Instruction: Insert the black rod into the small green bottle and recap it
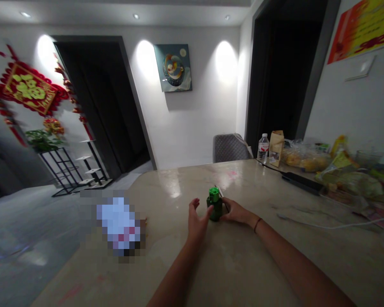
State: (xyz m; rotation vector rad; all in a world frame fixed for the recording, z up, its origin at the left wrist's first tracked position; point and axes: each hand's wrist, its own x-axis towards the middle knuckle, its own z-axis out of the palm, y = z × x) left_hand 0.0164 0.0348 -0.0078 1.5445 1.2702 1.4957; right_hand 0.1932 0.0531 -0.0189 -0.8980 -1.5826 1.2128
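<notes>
- Bare forearms (184, 266) came in lowest, over the pale table (243, 273); a dark band (257, 224) circled the right wrist.
- Between the hands a small green bottle (215, 212) stood upright on the tabletop, its bright green top (214, 194) uppermost.
- Left hand (197, 218): fingers spread wide, thumb at the bottle's near left side (contact there was hard to judge).
- Right hand (236, 211): fingers bent around the bottle's right side; whether they gripped, I could not tell.
- Farther right, a clear water bottle (263, 150) stood beside a brown paper bag (276, 149).
</notes>
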